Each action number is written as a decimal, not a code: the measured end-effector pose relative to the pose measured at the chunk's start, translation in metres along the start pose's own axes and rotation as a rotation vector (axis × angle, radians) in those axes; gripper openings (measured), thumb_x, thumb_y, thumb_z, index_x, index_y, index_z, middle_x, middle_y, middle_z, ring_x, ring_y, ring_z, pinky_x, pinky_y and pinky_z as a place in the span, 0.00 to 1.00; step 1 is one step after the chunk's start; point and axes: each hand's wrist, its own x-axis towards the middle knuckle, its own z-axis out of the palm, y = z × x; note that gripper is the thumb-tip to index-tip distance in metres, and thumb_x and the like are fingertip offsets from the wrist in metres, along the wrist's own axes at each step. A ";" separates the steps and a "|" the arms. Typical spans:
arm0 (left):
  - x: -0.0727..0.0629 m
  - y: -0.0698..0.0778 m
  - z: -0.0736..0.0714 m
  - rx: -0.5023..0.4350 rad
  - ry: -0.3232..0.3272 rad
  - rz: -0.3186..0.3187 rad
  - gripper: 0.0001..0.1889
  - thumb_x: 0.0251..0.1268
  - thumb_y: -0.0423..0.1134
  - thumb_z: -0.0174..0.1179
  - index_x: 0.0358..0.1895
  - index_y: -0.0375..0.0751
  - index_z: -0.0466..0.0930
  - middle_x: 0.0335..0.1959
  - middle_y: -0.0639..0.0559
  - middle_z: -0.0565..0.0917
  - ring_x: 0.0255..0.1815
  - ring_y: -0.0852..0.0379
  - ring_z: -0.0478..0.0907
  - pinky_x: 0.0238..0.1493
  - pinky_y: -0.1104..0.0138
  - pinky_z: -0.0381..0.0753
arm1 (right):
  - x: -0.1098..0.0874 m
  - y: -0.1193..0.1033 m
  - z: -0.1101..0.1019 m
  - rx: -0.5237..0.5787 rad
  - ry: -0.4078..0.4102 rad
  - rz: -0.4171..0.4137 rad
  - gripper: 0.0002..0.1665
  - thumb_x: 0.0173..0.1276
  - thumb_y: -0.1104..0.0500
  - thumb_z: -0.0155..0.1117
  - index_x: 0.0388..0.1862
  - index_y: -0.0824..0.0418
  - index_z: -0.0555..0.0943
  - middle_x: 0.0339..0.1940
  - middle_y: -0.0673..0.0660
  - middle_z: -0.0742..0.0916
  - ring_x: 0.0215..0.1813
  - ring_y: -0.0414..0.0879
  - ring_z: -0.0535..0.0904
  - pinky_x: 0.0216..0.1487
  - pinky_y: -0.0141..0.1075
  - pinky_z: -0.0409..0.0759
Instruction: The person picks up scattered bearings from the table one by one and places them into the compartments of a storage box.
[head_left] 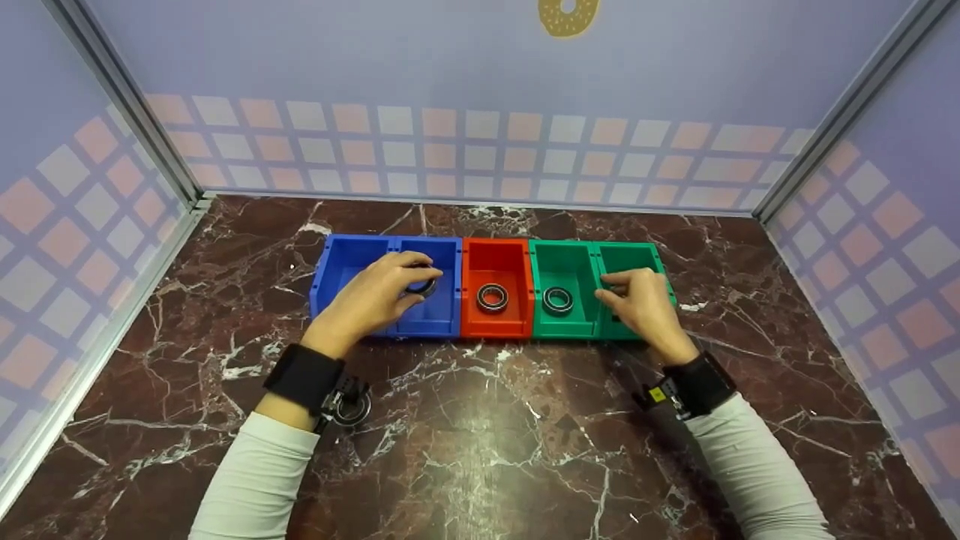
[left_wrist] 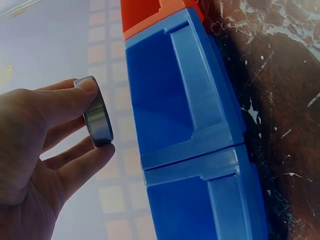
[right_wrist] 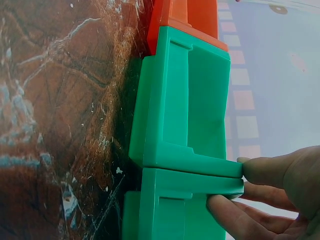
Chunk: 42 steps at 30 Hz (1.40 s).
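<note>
My left hand (head_left: pixel 375 292) pinches a ball bearing (left_wrist: pixel 100 120) between thumb and fingers. In the head view it is over the right one of two blue bins (head_left: pixel 431 328), and the left wrist view shows the bearing's steel edge. At the row's right end, my right hand (head_left: pixel 643 301) grips the adjoining walls of two green bins (right_wrist: pixel 200 170), thumb on one side, fingers on the other. One bearing (head_left: pixel 557 301) lies flat in the left green bin. Another bearing (head_left: pixel 492 298) lies in the red bin (head_left: pixel 496 328).
The bins stand side by side on a dark marbled table (head_left: pixel 480 435). Beside the left wristband (head_left: pixel 304 379) is a dark ring (head_left: pixel 352 410) that looks like a bearing, partly covered by the wrist mount. Tiled-pattern panels (head_left: pixel 480 142) enclose the back and both sides.
</note>
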 end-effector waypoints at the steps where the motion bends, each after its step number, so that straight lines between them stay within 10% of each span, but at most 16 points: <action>1: 0.000 -0.001 0.001 -0.002 0.001 -0.002 0.22 0.61 0.32 0.67 0.60 0.42 0.81 0.62 0.40 0.80 0.63 0.39 0.76 0.67 0.49 0.75 | 0.000 0.000 0.000 0.000 0.001 -0.001 0.20 0.68 0.58 0.67 0.56 0.66 0.83 0.40 0.66 0.90 0.24 0.46 0.83 0.25 0.32 0.76; 42: 0.013 -0.016 0.016 -0.053 -0.060 -0.096 0.23 0.63 0.32 0.65 0.62 0.42 0.79 0.65 0.41 0.78 0.67 0.40 0.73 0.72 0.47 0.68 | 0.000 0.001 0.001 0.000 -0.007 0.024 0.21 0.68 0.58 0.67 0.57 0.66 0.83 0.43 0.67 0.90 0.31 0.51 0.88 0.30 0.38 0.84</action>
